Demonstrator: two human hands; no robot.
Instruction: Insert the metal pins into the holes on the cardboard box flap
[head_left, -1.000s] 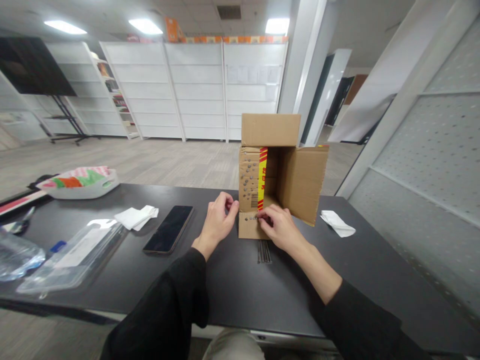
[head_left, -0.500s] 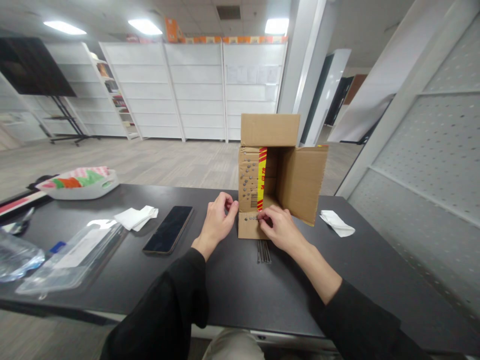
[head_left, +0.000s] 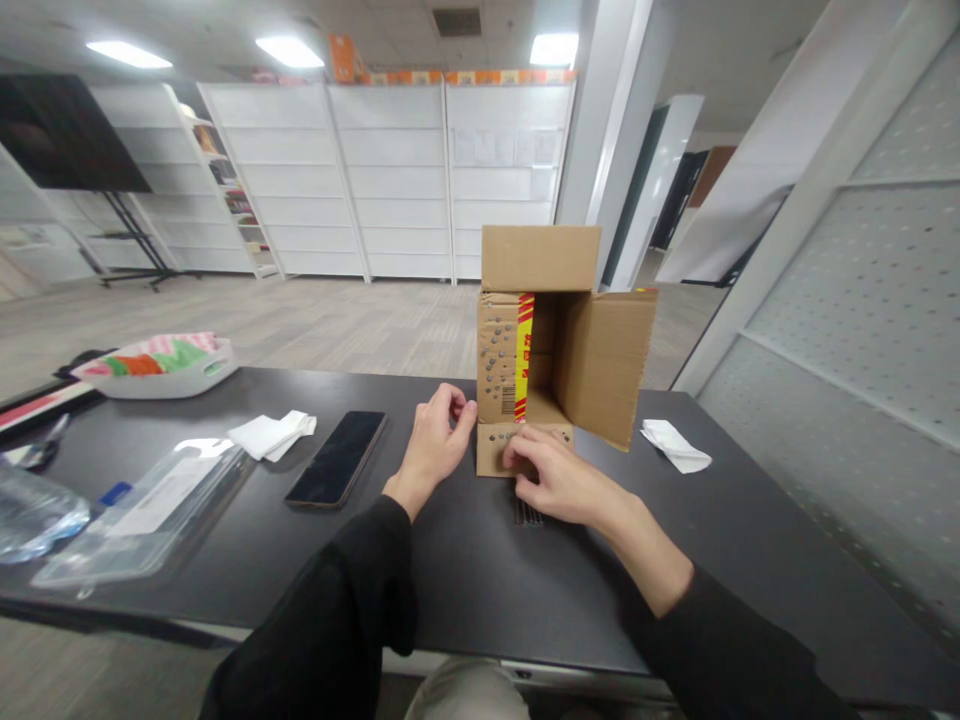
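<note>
An open cardboard box (head_left: pixel 498 345) stands on the dark table with its opening toward me. Many small round grey nail heads dot its left front flap, and a row of them crosses the lower flap (head_left: pixel 491 460). Curled at the box's left edge is my left hand (head_left: pixel 437 440); whether anything lies inside its fingers is hidden. My right hand (head_left: pixel 559 478) hovers before the lower flap, thumb and forefinger apart, with nothing visible between them. Just under it, several thin metal nails (head_left: pixel 529 517) lie side by side on the table, partly covered by the hand.
A black phone (head_left: pixel 337 460), a folded white tissue (head_left: pixel 274 435) and a clear plastic case (head_left: pixel 150 515) lie to the left. Beyond them are a water bottle (head_left: pixel 37 515) and a white basket (head_left: pixel 161 380). Another tissue (head_left: pixel 676 446) is at the right, near a perforated panel (head_left: pixel 862 370).
My right hand has come down and slightly left from the row on the lower flap to above the loose nails, its fingers parting. My left hand stays in place.
</note>
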